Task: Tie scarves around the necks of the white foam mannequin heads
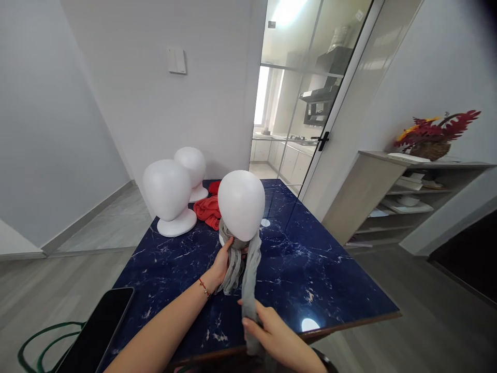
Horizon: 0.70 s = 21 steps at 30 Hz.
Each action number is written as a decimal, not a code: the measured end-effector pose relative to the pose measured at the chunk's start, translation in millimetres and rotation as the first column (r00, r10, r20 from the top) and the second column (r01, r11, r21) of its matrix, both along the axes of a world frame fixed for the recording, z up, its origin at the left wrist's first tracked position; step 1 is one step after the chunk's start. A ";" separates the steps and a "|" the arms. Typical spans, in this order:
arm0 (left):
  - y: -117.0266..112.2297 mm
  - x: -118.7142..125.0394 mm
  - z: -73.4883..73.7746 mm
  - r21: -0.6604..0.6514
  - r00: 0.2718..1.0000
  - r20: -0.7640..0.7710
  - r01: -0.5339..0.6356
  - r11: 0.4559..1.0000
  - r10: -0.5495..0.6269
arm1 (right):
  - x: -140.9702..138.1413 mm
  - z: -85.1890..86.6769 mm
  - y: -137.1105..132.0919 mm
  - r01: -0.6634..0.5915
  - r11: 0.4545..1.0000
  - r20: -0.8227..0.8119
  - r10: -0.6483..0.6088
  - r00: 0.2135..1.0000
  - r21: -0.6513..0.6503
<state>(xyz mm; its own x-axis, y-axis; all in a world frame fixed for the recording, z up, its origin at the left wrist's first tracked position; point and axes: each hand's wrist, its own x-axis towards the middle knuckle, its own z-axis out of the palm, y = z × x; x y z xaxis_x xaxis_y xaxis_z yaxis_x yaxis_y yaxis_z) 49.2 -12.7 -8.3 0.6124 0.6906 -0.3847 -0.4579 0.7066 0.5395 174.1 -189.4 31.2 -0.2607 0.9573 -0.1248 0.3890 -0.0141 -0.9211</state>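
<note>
A white mannequin head (241,202) stands upright on the dark blue table, a grey scarf (251,267) wrapped around its neck. Both scarf ends hang toward me. At the neck, my left hand (222,261) is closed on the scarf, its thumb on the wrapped cloth; its other fingers are partly hidden. Nearer the table's front edge, my right hand (267,326) pinches the longer hanging end between thumb and fingers. That end runs from the right side of the neck down past my right hand.
Two more white mannequin heads (167,189) stand at the back left. Red cloth (208,211) lies bunched behind the wrapped head. A black phone (97,329) with a green cord is at the lower left. The blue marble-patterned table (310,259) ends near a glass door (298,98).
</note>
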 end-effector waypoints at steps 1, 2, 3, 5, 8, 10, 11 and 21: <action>-1.4 0.0 1.7 0.000 1.000 0.028 0.009 1.000 -0.009 | -12.3 -3.3 3.1 -0.018 1.000 -0.014 0.018 1.000 0.001; -2.7 -0.1 3.2 -0.003 0.999 0.049 0.016 1.000 -0.016 | -23.0 -6.6 5.8 -0.037 0.999 -0.018 0.037 0.999 0.002; -4.0 -0.3 4.5 -0.006 0.998 0.062 0.022 1.000 -0.021 | -32.2 -10.2 7.8 -0.056 0.998 -0.012 0.056 0.998 -0.002; -5.8 -0.7 6.4 -0.011 0.997 0.076 0.029 1.000 -0.028 | -47.6 -19.0 8.8 -0.097 0.995 0.004 0.097 0.995 -0.033; -6.7 -0.6 7.9 -0.012 0.998 0.064 0.016 1.000 -0.015 | -66.7 -35.5 4.7 -0.233 0.968 -0.045 0.230 0.972 -0.096; -6.1 -0.5 8.4 -0.004 0.999 0.023 -0.031 1.000 0.031 | -77.4 -45.6 0.7 -0.332 0.935 -0.153 0.313 0.937 -0.122; -5.4 -0.6 8.5 -0.004 0.998 -0.012 -0.055 0.998 0.055 | -81.9 -49.5 -1.3 -0.371 0.917 -0.225 0.335 0.915 -0.144; -4.3 -9.5 9.6 -0.127 0.986 -0.160 0.029 0.991 -0.050 | -89.3 -15.9 -13.5 -0.343 0.902 -0.388 0.227 0.893 -0.262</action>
